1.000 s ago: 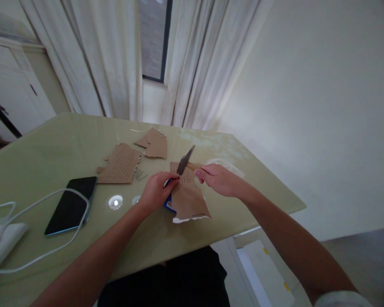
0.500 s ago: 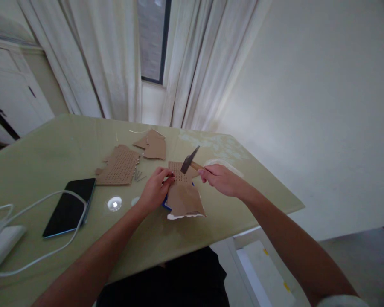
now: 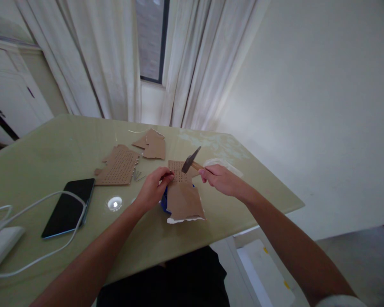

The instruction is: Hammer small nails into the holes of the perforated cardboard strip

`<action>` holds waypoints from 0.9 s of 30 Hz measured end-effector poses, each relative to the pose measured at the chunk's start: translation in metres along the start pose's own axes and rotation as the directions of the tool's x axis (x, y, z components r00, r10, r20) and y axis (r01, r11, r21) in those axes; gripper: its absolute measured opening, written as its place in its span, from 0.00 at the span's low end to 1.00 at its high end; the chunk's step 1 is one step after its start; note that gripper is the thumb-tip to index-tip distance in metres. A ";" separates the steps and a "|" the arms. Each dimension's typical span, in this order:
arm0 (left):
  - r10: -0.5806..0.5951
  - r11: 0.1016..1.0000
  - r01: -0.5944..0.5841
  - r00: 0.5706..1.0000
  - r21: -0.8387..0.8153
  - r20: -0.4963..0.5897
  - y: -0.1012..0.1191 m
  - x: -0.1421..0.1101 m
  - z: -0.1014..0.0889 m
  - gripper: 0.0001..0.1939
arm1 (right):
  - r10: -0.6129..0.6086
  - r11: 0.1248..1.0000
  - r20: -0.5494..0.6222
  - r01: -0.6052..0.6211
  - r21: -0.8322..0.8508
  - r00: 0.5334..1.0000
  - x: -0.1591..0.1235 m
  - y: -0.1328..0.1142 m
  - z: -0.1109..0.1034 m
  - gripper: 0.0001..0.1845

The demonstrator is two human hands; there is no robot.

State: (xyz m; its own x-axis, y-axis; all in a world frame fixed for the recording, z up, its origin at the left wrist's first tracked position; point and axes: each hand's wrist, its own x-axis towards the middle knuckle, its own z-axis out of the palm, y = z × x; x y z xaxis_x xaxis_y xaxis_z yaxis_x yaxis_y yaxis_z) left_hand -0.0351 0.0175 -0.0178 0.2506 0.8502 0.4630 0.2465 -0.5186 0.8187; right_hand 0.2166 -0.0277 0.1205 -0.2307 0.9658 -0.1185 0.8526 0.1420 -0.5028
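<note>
My right hand (image 3: pixel 222 179) is wrapped round the wooden handle of a hammer (image 3: pixel 190 161). Its dark metal head hovers over a brown cardboard piece (image 3: pixel 184 199), whose far part carries rows of small holes. At the left edge of that holed part, my left hand (image 3: pixel 155 187) is closed in a pinch; whatever sits between its fingertips is too small to make out. Beneath the cardboard a blue object (image 3: pixel 164 202) shows in part. Several thin nails (image 3: pixel 138 175) lie left of my left hand, beside another holed cardboard piece (image 3: pixel 118 167).
Torn cardboard (image 3: pixel 155 145) lies farther back on the glossy table (image 3: pixel 211 230). A dark tablet (image 3: pixel 69 207) and a white cable (image 3: pixel 59 251) occupy the left side, with a white power strip (image 3: pixel 4 245) at the edge. Clear plastic (image 3: pixel 224 164) rests behind my right hand.
My left hand has shifted slightly left, and more of the blue object shows under the cardboard. The hammer stays raised, almost unmoved.
</note>
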 end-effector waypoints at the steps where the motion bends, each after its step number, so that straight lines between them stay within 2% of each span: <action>1: -0.005 1.000 0.005 1.000 -0.018 -0.011 0.000 0.000 0.000 0.10 | -0.001 1.000 0.002 0.001 0.002 1.000 0.000 0.001 0.001 0.24; 7: -0.071 0.991 0.071 0.997 -0.116 0.007 -0.005 -0.002 0.004 0.12 | 0.028 0.998 -0.005 -0.028 0.057 1.000 0.005 0.012 0.015 0.25; 12: -0.093 0.990 0.092 0.996 -0.110 0.002 -0.010 -0.003 0.005 0.12 | 0.048 0.979 -0.036 -0.040 0.198 0.998 0.017 0.028 0.027 0.25; 16: -0.066 0.997 0.065 0.998 -0.041 -0.016 -0.011 -0.002 0.002 0.11 | 0.052 0.966 -0.022 -0.045 0.253 0.998 0.026 0.032 0.031 0.25; 22: -0.047 0.998 0.047 0.999 0.030 -0.002 -0.009 -0.001 -0.002 0.10 | 0.052 0.964 0.005 -0.051 0.260 0.999 0.031 0.033 0.035 0.25; 27: -0.036 0.998 0.038 0.999 0.046 -0.033 -0.007 -0.003 -0.002 0.10 | 0.028 0.975 0.025 -0.032 0.218 0.999 0.032 0.038 0.038 0.27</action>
State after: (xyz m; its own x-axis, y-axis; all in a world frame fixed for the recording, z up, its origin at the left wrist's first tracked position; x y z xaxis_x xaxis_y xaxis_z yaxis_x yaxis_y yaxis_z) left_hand -0.0396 0.0189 -0.0243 0.2106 0.8710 0.4438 0.2988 -0.4896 0.8192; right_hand 0.2234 0.0008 0.0655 -0.2190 0.9635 -0.1540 0.7368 0.0598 -0.6735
